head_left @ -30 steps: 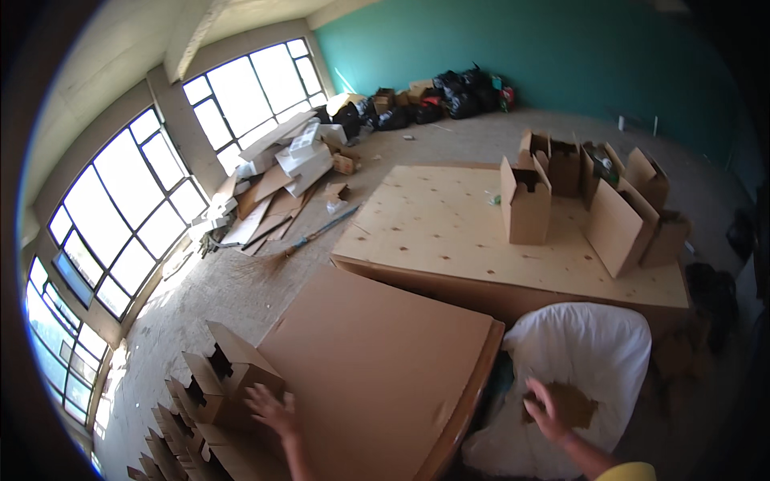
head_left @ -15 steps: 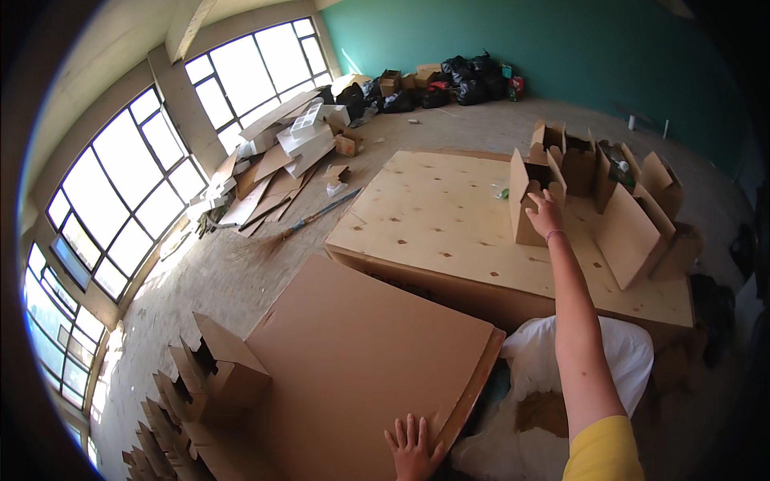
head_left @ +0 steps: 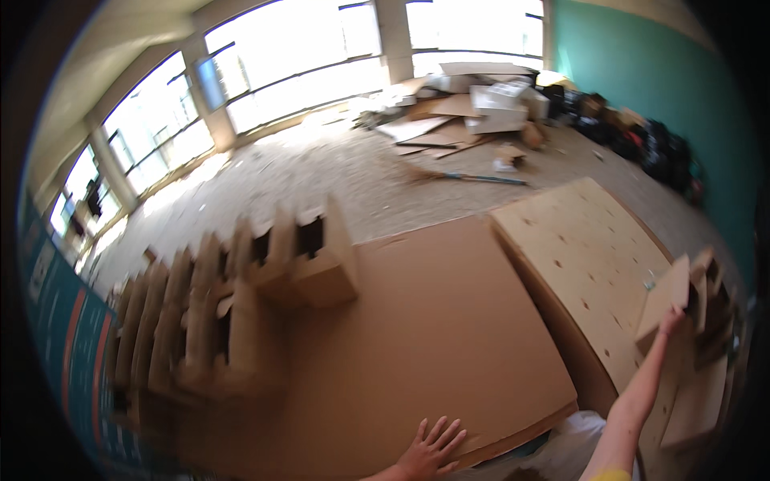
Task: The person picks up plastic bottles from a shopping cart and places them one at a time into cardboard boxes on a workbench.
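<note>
My left hand lies with fingers spread on the flat brown cardboard surface, near its front edge. My right arm reaches out to the right, over the pale plywood board. There my right hand is closed on the edge of an open-topped cardboard box, though blur softens the fingers. More open boxes stand close behind that hand. On the left part of the cardboard surface, several open cardboard boxes stand upright in rows, their flaps raised.
A white bag sits below my right forearm. Beyond, a broom lies on the concrete floor by piled cardboard and white foam. Black bags line the green wall. A dark green printed panel stands far left.
The view has swung left, bringing the rows of boxes into full sight. My right hand's fingers have gone from spread to closed at the box. My left hand stays flat on the cardboard.
</note>
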A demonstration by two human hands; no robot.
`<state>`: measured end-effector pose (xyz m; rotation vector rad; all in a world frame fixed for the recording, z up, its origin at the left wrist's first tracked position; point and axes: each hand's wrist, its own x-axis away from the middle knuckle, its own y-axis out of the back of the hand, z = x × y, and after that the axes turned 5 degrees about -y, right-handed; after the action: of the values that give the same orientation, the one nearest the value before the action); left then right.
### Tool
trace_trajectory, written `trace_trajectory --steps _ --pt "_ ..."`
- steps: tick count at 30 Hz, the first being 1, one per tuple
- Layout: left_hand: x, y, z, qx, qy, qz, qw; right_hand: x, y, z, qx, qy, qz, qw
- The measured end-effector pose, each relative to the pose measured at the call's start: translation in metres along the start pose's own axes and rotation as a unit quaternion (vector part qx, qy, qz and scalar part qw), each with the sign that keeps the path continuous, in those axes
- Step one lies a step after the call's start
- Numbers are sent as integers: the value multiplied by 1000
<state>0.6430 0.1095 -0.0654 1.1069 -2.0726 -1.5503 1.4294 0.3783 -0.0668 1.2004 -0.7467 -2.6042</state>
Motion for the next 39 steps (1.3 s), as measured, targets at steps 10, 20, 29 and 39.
trace_trajectory --steps 10,20,29,39 --pt "6 -4 -2 -30 0 -13 999 100 183 194 -341 -145 14 929" --pt "94 42 -3 140 37 82 986 359 287 448 -461 -26 409 787" --pt "456 181 -1 194 362 -201 889 615 408 655 -539 193 538 619" --pt "896 143 26 62 716 -489 493 677 401 689 -255 327 700 582"
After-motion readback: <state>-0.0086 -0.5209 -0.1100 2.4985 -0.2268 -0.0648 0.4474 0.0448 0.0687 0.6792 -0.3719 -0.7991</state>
